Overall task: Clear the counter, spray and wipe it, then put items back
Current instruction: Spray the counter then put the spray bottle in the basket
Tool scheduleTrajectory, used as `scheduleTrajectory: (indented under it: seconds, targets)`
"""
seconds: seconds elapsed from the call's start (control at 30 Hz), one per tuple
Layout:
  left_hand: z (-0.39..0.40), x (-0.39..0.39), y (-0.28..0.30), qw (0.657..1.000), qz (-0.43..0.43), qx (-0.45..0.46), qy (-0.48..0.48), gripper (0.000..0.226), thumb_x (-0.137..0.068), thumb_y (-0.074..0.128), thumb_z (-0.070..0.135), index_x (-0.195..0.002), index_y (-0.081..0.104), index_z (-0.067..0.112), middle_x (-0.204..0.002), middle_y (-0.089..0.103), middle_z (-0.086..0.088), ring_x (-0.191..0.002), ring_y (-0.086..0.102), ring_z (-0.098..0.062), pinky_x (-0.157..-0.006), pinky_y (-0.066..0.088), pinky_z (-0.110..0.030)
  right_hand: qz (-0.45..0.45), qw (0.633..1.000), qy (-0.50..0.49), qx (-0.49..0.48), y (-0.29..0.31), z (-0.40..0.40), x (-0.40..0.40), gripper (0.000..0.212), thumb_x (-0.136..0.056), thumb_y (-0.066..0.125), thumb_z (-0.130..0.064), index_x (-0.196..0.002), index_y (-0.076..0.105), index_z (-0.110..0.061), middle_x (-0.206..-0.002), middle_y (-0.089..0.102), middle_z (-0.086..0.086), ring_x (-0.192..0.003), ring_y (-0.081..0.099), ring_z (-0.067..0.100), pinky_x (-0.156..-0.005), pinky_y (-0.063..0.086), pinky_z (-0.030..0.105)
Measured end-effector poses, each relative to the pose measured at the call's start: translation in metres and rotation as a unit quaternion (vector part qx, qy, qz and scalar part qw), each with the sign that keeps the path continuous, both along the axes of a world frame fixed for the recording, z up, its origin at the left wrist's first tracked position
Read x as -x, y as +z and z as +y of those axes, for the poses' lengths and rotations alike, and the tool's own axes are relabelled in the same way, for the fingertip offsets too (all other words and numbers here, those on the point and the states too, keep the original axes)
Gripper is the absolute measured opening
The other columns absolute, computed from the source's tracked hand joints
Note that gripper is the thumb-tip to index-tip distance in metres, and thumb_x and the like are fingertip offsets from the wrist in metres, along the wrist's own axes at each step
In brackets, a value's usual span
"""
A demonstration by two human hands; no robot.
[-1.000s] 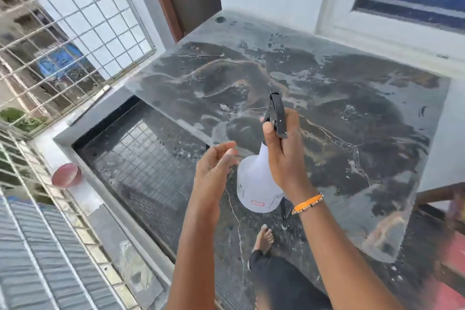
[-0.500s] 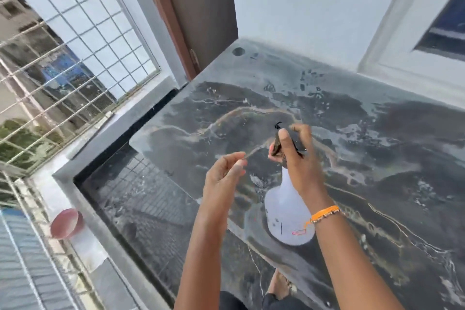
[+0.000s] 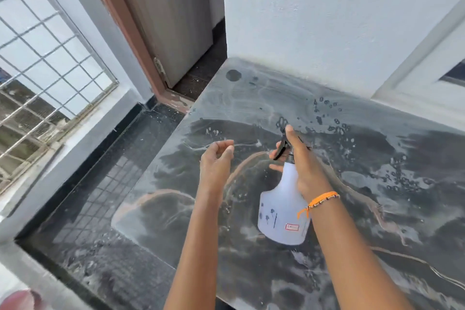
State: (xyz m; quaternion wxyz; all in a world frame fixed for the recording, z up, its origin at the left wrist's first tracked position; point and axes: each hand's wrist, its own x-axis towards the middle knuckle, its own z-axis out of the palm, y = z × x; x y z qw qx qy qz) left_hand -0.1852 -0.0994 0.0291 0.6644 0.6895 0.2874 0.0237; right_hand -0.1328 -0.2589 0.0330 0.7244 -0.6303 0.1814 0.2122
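Observation:
A white spray bottle (image 3: pixel 281 214) with a black trigger head hangs over the dark marbled counter (image 3: pixel 352 158). My right hand (image 3: pixel 302 166) grips its neck, fingers curled round the trigger, an orange band on the wrist. My left hand (image 3: pixel 217 163) floats just left of the nozzle, fingers loosely curled, holding nothing. Wet streaks and droplets cover the counter's far part.
A white wall (image 3: pixel 327 20) and a window frame (image 3: pixel 427 78) bound the counter at the back. A door with a brown frame (image 3: pixel 141 33) stands at the far left. A metal grille (image 3: pixel 45 70) and ledge run along the left, a dark tiled floor (image 3: pixel 100 196) below.
The view has swung toward the counter's far left corner. My right hand has carried the bottle farther over the counter; my left hand has stayed beside it.

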Motion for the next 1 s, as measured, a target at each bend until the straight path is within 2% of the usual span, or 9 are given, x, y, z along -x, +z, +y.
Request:
scheduleTrajectory:
  seconds: [0.07, 0.2, 0.37, 0.43, 0.53, 0.63, 0.7, 0.83, 1.0]
  targets:
    - [0.017, -0.016, -0.003, 1.0, 0.01, 0.004, -0.023, 0.017, -0.09, 0.053, 0.022, -0.101, 0.065, 0.025, -0.095, 0.065, 0.008, -0.082, 0.059, -0.003, -0.068, 0.041, -0.019, 0.043, 0.999, 0.015, 0.018, -0.001, 0.02, -0.026, 0.037, -0.087, 0.057, -0.045, -0.069, 0.057, -0.013, -0.067, 0.059, 0.008, -0.074, 0.06, 0.023, -0.082, 0.054, 0.047]
    - [0.042, -0.039, -0.015, 0.996, 0.049, 0.011, -0.072, 0.018, -0.088, 0.053, 0.023, -0.102, 0.065, 0.026, -0.102, 0.065, 0.002, -0.093, 0.059, -0.011, -0.076, 0.042, -0.024, 0.039, 0.995, 0.033, 0.085, -0.007, 0.061, -0.066, 0.029, -0.09, 0.054, -0.041, -0.073, 0.053, -0.018, -0.069, 0.052, 0.003, -0.059, 0.053, 0.017, -0.064, 0.052, 0.034]
    - [0.054, -0.055, -0.027, 0.992, 0.07, 0.024, -0.101, 0.018, -0.088, 0.054, 0.023, -0.101, 0.065, 0.026, -0.106, 0.065, 0.001, -0.097, 0.058, -0.011, -0.072, 0.041, -0.023, 0.096, 0.992, -0.04, 0.078, -0.007, 0.073, -0.094, 0.038, -0.089, 0.058, -0.036, -0.064, 0.046, -0.009, -0.058, 0.041, 0.008, -0.049, 0.041, 0.019, -0.072, 0.054, 0.041]
    - [0.052, -0.06, -0.03, 0.99, 0.072, 0.033, -0.113, 0.017, -0.089, 0.053, 0.022, -0.101, 0.065, 0.024, -0.103, 0.063, 0.002, -0.093, 0.057, -0.009, -0.072, 0.041, -0.021, 0.125, 0.99, -0.05, 0.041, -0.008, 0.063, -0.094, 0.038, -0.089, 0.059, -0.034, -0.063, 0.046, -0.009, -0.054, 0.042, 0.008, -0.048, 0.041, 0.019, -0.066, 0.055, 0.039]
    - [0.042, -0.066, -0.034, 0.985, 0.073, 0.047, -0.147, 0.016, -0.091, 0.052, 0.02, -0.101, 0.064, 0.023, -0.103, 0.062, 0.002, -0.089, 0.057, -0.006, -0.071, 0.04, -0.017, 0.142, 0.985, -0.076, -0.055, -0.012, 0.038, -0.083, 0.032, -0.089, 0.059, -0.03, -0.066, 0.052, -0.007, -0.049, 0.055, 0.007, -0.053, 0.054, 0.02, -0.056, 0.059, 0.036]
    - [0.027, -0.069, -0.039, 0.978, 0.073, 0.049, -0.187, 0.015, -0.092, 0.051, 0.02, -0.1, 0.064, 0.023, -0.102, 0.062, 0.001, -0.088, 0.057, -0.008, -0.068, 0.04, -0.017, 0.124, 0.975, -0.135, -0.124, -0.017, 0.0, -0.067, 0.023, -0.09, 0.056, -0.021, -0.072, 0.056, -0.006, -0.061, 0.062, 0.011, -0.07, 0.063, 0.024, -0.055, 0.059, 0.038]
    - [0.011, -0.069, -0.04, 0.973, 0.065, 0.05, -0.216, 0.014, -0.091, 0.052, 0.02, -0.097, 0.064, 0.024, -0.099, 0.063, 0.003, -0.086, 0.057, -0.008, -0.066, 0.043, -0.015, 0.106, 0.966, -0.179, -0.154, -0.02, -0.028, -0.056, 0.02, -0.091, 0.054, -0.016, -0.074, 0.055, -0.006, -0.063, 0.065, 0.012, -0.074, 0.064, 0.026, -0.057, 0.06, 0.04]
    - [-0.016, -0.064, -0.039, 0.973, 0.038, 0.044, -0.223, 0.013, -0.091, 0.053, 0.02, -0.094, 0.065, 0.026, -0.093, 0.064, 0.006, -0.089, 0.06, -0.011, -0.078, 0.048, -0.026, 0.093, 0.953, -0.245, -0.15, -0.023, -0.059, -0.046, 0.019, -0.09, 0.052, -0.013, -0.072, 0.055, -0.006, -0.063, 0.062, 0.01, -0.065, 0.064, 0.022, -0.055, 0.058, 0.032]
    - [-0.055, -0.047, -0.036, 0.965, 0.033, 0.01, -0.258, 0.014, -0.091, 0.052, 0.02, -0.096, 0.064, 0.026, -0.1, 0.067, 0.004, -0.096, 0.061, -0.013, -0.071, 0.041, -0.02, 0.107, 0.934, -0.326, -0.098, -0.025, -0.085, -0.045, 0.022, -0.088, 0.058, -0.016, -0.068, 0.052, -0.01, -0.052, 0.051, 0.0, -0.041, 0.049, 0.011, -0.042, 0.047, 0.019]
